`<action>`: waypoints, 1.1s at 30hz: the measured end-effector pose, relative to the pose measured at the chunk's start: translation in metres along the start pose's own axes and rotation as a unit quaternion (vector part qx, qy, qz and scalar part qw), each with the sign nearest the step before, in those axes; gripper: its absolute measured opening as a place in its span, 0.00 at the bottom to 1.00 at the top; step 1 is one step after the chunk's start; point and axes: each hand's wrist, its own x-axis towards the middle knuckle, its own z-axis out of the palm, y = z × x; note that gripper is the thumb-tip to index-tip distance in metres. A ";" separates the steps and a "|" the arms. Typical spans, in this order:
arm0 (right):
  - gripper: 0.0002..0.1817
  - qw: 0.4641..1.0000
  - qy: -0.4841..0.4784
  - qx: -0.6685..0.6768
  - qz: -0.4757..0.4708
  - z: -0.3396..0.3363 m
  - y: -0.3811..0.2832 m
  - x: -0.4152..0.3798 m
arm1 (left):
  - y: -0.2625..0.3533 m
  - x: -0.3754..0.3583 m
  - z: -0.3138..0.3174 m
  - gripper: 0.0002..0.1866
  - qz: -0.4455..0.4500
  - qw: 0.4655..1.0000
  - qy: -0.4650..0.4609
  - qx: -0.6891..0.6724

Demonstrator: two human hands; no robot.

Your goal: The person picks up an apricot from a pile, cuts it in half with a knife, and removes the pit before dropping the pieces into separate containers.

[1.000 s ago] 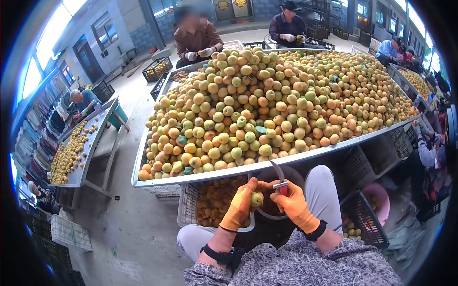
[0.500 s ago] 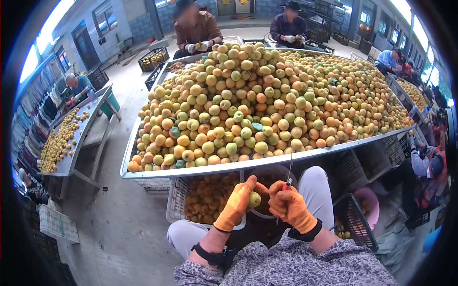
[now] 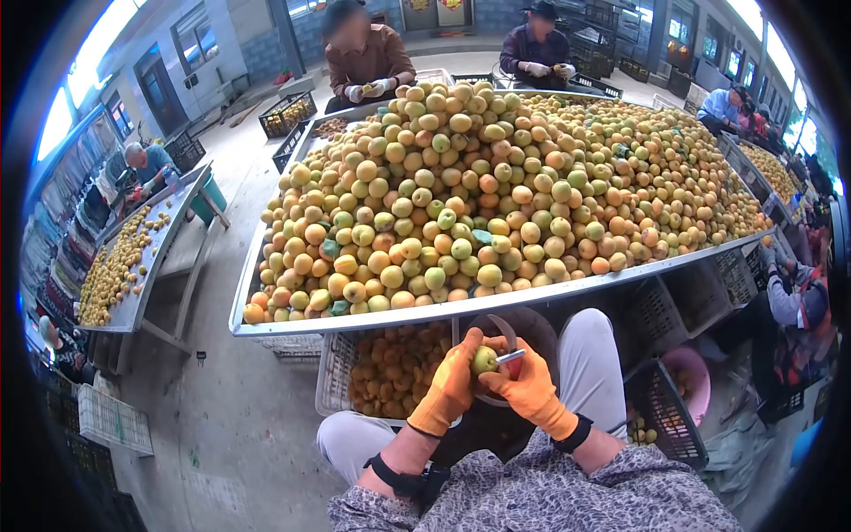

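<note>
The left hand [image 3: 450,385] holds one fruit [image 3: 484,359]; the right hand [image 3: 532,390] grips one knife [image 3: 511,356], its metal just beside the fruit; beyond stand one bucket [image 3: 538,326] and, left of it, one crate [image 3: 334,372] of fruit; farther out, one tray [image 3: 399,316] bears an uncountable heap [image 3: 470,191]; two people [image 3: 370,58] sit opposite.

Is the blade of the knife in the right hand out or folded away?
Out: the knife shows its bare, curved blade beyond the fingers of the right hand.
</note>
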 end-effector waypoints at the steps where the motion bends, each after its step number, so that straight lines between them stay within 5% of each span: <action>1: 0.19 1.000 -0.002 0.000 -0.001 -0.001 -0.004 -0.003 | -0.005 0.002 -0.001 0.23 0.005 1.000 0.030 -0.004; 4: 0.09 0.997 -0.028 -0.039 0.060 -0.011 -0.011 -0.010 | -0.006 0.006 -0.013 0.25 -0.014 0.998 0.051 -0.029; 14: 0.08 0.976 -0.040 -0.202 -0.064 -0.003 -0.012 -0.006 | 0.004 -0.003 -0.004 0.25 0.027 0.998 0.058 -0.015; 16: 0.08 0.942 0.017 -0.299 -0.151 0.001 -0.008 -0.008 | 0.004 -0.006 0.000 0.24 0.045 0.996 0.076 0.007; 27: 0.08 0.905 0.008 -0.408 -0.118 0.008 0.031 0.001 | -0.014 0.008 -0.012 0.17 0.160 0.956 0.207 0.132; 29: 0.07 0.986 -0.139 -0.080 0.048 -0.004 0.030 0.012 | -0.010 0.006 -0.012 0.18 0.194 0.944 0.205 0.171; 30: 0.09 0.895 -0.217 0.157 0.358 -0.018 -0.023 0.018 | 0.000 -0.001 -0.003 0.19 0.180 0.958 0.171 0.143; 33: 0.11 0.772 -0.282 0.495 0.282 -0.048 -0.028 0.009 | 0.004 0.002 -0.011 0.24 0.135 0.988 0.079 -0.003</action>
